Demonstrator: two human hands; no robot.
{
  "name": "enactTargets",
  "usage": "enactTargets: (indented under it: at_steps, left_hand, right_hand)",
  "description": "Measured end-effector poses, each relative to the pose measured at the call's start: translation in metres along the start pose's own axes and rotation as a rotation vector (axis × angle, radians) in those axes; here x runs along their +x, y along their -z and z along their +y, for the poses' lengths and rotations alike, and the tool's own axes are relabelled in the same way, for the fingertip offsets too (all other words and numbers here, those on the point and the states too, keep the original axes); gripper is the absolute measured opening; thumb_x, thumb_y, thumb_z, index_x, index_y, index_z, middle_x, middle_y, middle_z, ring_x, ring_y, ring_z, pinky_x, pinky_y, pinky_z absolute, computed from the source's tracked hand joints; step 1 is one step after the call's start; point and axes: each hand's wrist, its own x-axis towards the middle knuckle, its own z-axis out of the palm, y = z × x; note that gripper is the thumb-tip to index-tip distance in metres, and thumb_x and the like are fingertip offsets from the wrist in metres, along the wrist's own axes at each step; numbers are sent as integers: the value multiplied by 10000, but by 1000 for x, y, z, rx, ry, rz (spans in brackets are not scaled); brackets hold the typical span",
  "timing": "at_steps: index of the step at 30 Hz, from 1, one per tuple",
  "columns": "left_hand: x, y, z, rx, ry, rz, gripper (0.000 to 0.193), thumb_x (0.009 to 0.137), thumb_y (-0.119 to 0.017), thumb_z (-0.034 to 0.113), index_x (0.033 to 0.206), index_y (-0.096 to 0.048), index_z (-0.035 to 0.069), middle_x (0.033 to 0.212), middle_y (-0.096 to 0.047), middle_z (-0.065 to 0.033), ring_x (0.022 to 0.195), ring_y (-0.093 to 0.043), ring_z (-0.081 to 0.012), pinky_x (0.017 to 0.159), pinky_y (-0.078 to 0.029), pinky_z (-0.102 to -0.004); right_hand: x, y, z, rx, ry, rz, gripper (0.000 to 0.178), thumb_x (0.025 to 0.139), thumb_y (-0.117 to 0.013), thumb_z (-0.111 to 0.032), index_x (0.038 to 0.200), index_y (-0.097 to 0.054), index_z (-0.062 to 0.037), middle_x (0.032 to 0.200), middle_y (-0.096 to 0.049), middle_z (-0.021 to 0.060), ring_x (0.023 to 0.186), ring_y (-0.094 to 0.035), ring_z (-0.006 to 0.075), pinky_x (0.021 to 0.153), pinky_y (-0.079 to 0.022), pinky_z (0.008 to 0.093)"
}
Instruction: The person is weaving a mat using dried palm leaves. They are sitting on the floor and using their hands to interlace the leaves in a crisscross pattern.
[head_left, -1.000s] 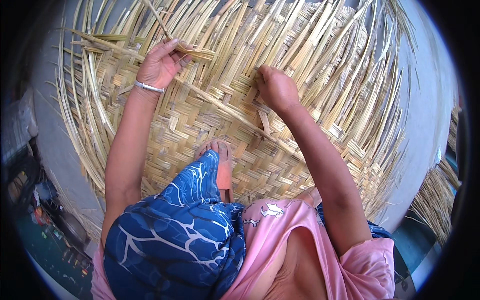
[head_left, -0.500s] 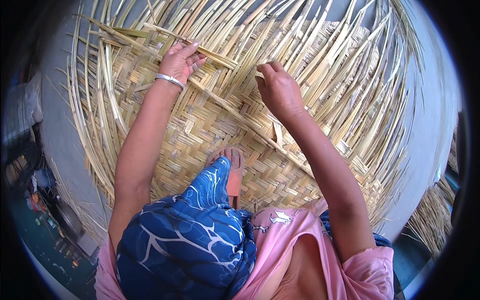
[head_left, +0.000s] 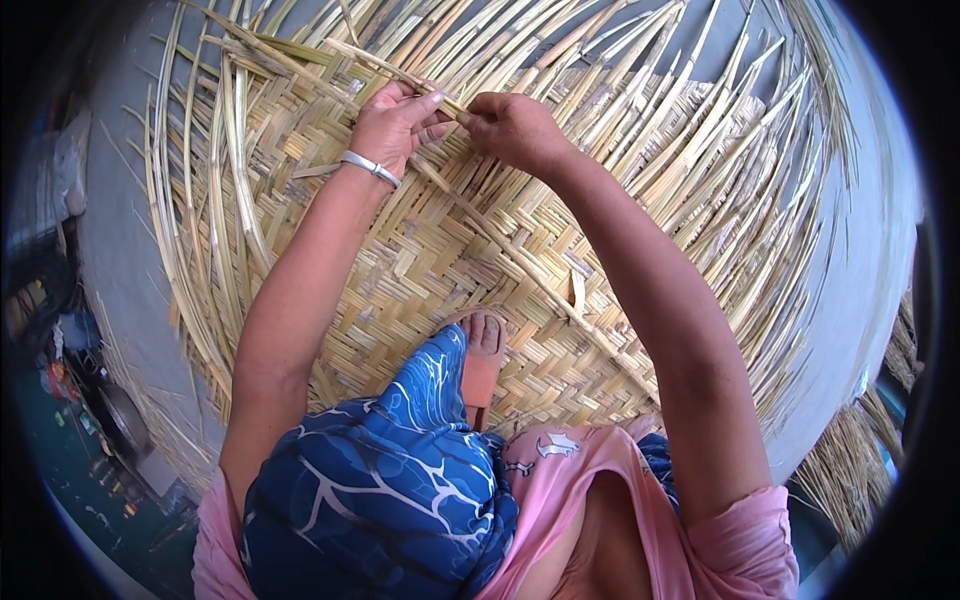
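Observation:
A large woven mat of pale bamboo strips (head_left: 470,250) lies on the grey floor, its loose strip ends fanning out at the far side. My left hand (head_left: 395,125), with a silver bangle on the wrist, pinches a long loose strip (head_left: 385,68) that runs up to the left. My right hand (head_left: 515,130) meets it fingertip to fingertip and grips the same strip where it enters the weave. My foot in a sandal (head_left: 483,345) rests on the woven part, under a blue patterned cloth over my knee.
Grey concrete floor (head_left: 860,290) surrounds the mat. A bundle of loose strips (head_left: 860,460) lies at the lower right. Dark clutter and small objects (head_left: 90,400) sit along the left edge.
Both hands have moved together toward the middle of the mat's far edge; they now meet on one strip, where earlier they were apart.

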Motion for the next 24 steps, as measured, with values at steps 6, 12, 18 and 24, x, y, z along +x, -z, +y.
enactTargets:
  at_steps: [6, 12, 18, 24]
  left_hand:
    - [5, 0, -1, -48, 60, 92, 177, 807, -684, 116, 877, -537, 48, 803, -616, -60, 683, -641, -161, 566, -543, -240]
    - [2, -4, 4, -42, 2, 130, 175, 822, -671, 140, 879, -520, 72, 807, -601, -46, 705, -631, -158, 568, -530, -246]
    - [7, -11, 3, 23, -68, 201, 171, 818, -676, 138, 862, -518, 91, 757, -586, -23, 659, -617, -141, 532, -505, -228]
    - [12, -2, 2, -106, -2, 69, 142, 821, -667, 118, 862, -532, 97, 766, -588, -14, 642, -581, -122, 554, -488, -231]
  right_hand:
    - [-8, -7, -14, -153, -27, 149, 216, 855, -537, -295, 934, -659, -135, 869, -665, 116, 830, -632, 306, 745, -503, 406]
    - [-14, -7, -25, -325, 11, 194, 188, 868, -509, -255, 879, -615, -100, 818, -652, 127, 812, -631, 310, 717, -501, 417]
    - [-13, -9, -22, -400, 38, 212, 209, 883, -503, -287, 925, -620, -119, 812, -660, 114, 775, -637, 303, 691, -503, 415]
    - [-6, 2, -11, -243, 67, 74, 316, 888, -528, -354, 1006, -617, -75, 797, -655, 128, 749, -647, 264, 698, -509, 374]
